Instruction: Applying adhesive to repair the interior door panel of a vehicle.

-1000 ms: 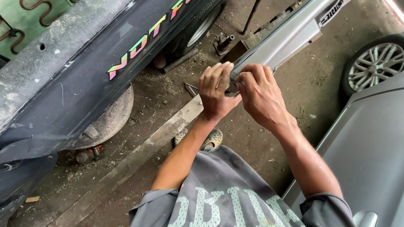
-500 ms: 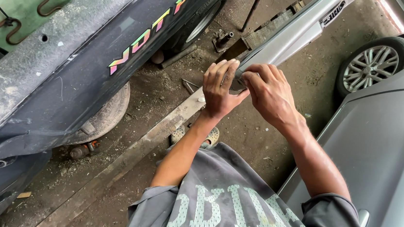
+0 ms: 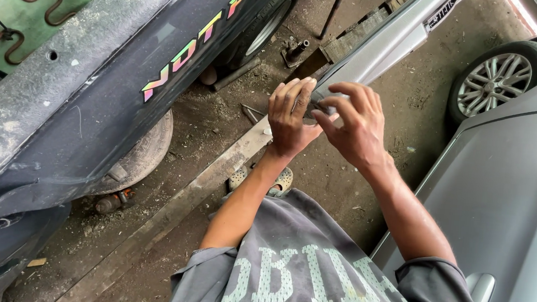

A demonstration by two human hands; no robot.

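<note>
A long silver-grey car trim strip [image 3: 381,44] runs from the upper right down to my hands in the middle of the view. My left hand [image 3: 289,119] cups its near end, palm against it and fingers pointing up. My right hand [image 3: 356,127] meets it from the right, thumb and fingertips pinching the same end where a small dark part shows between the two hands. What exactly the fingertips pinch is too small to tell. Both forearms reach out over my grey printed shirt.
A dusty black car body [image 3: 112,92] with multicoloured lettering fills the left, a wheel [image 3: 145,153] under it. A grey car [image 3: 511,192] with an alloy wheel [image 3: 495,77] stands at the right. Below lie a dirt floor, a wooden plank [image 3: 180,201] and my sandalled foot [image 3: 279,181].
My right hand's fingers have spread slightly and shifted along the strip's end; my left hand keeps its hold. The view has drifted a little.
</note>
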